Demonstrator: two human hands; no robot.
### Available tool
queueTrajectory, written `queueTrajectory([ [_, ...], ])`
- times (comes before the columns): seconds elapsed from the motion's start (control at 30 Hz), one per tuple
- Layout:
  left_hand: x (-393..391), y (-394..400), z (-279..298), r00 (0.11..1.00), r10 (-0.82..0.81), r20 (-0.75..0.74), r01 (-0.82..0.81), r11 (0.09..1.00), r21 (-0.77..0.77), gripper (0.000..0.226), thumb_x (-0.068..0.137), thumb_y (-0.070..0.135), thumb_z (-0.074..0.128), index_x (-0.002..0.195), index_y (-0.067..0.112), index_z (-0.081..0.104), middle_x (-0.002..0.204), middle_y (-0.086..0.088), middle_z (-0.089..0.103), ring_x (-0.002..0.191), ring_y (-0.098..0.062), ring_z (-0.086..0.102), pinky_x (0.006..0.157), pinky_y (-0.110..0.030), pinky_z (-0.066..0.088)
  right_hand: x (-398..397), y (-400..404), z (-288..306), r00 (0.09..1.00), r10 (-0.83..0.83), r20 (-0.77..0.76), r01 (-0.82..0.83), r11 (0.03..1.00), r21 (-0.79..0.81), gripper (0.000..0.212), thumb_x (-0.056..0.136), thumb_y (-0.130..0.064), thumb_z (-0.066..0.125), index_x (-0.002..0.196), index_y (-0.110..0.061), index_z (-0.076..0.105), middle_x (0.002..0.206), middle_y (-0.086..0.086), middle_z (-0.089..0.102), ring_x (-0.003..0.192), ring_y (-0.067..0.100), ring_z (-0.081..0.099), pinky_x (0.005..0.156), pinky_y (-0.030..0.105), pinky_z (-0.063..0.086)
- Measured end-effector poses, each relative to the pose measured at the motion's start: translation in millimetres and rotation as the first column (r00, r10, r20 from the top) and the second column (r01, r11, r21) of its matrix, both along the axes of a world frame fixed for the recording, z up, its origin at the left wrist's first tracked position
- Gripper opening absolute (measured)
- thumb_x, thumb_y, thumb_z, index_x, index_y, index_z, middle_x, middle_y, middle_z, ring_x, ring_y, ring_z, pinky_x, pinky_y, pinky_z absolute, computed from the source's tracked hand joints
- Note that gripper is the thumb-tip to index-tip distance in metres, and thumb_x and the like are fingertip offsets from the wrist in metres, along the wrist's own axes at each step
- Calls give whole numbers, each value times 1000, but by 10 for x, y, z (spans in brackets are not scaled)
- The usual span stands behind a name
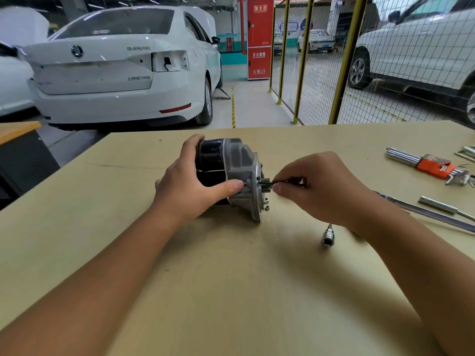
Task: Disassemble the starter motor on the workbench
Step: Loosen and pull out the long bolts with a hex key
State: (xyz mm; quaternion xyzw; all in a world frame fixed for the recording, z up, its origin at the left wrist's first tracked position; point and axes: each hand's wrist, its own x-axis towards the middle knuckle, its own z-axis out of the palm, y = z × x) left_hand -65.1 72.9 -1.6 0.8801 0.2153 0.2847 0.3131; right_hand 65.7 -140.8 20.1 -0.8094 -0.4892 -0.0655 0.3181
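A: Position of the starter motor (226, 173)?

B: On its side at mid-bench (231, 291), long axis left to right. The left hand (190, 186) grips the black body, thumb on the aluminium nose housing (244, 170).

A: And further right?

B: The pinion gear (264, 185) projects rightward from the housing. The right hand (318, 186) is closed on a thin dark tool, its tip at the pinion. Judged step: work along the shaft axis. A loose socket (328, 236) lies nearer the onlooker; a hex key set (429, 165) lies far right.

Beige workbench (231, 278) in a garage; beyond it grey concrete floor (246, 109), white sedan (123, 70), red fire cabinet (259, 38), yellow-framed mesh fence (321, 73).
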Motion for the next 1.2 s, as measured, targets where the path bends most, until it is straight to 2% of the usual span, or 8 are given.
queueTrajectory([
  [0.17,2,5,0,1000,-2,-5,2,1000,6,118,48,89,67,150,45,27,141,15,55,131,-21,55,112,-55,42,-15,8,38,994,-10,111,15,999,-49,20,97,-27,62,89,-17,77,79,-2,71,77,18,62,74,40,52],
  [0.3,9,6,-4,1000,2,-6,-2,1000,3,117,48,88,68,149,47,26,137,18,55,129,-20,55,112,-55,42,34,-13,89,990,27,140,-6,989,-148,19,99,-21,58,96,-14,76,88,1,64,83,18,57,78,37,48],
  [0.4,7,3,-8,1000,6,-10,-6,1000,2,116,48,89,68,148,48,26,133,22,53,127,-18,56,111,-55,42,9,-14,69,987,8,161,18,988,-156,18,101,-25,56,95,-21,73,91,-5,61,87,19,57,82,41,48],
  [0.57,5,1,2,1000,3,-13,-3,1000,4,116,48,89,68,148,48,25,132,22,52,127,-18,55,111,-55,42,-21,-27,64,924,-99,369,167,974,-156,18,100,-45,54,98,-37,70,97,-18,64,97,16,52,87,42,36],
  [0.77,-8,-3,14,1000,3,-22,-3,1000,0,119,47,88,68,150,46,27,135,20,54,126,-19,56,112,-54,42,-52,-4,60,937,-83,340,135,982,-131,11,94,-44,65,92,-33,70,91,-16,62,91,15,55,85,40,38],
  [0.9,-10,1,15,1000,-3,-22,3,1000,-4,119,47,88,68,150,46,26,138,17,55,127,-19,56,112,-55,42,-44,36,34,978,-37,205,57,994,-94,7,93,-32,70,93,-25,69,87,-9,59,80,16,56,70,37,50],
  [1.03,-10,11,5,1000,-9,-18,9,1000,-8,115,50,88,67,150,48,26,140,16,55,127,-19,56,112,-55,42,-4,31,15,993,-12,114,15,1000,-23,12,95,-28,66,95,-21,77,86,-6,54,79,12,55,70,31,43],
  [1.2,-13,30,-4,1000,-15,-1,15,1000,-13,102,60,88,62,147,50,26,136,15,58,126,-20,56,111,-56,42,14,32,25,994,-12,104,20,997,-73,18,97,-23,63,95,-13,77,86,-8,51,81,16,54,74,31,43],
])
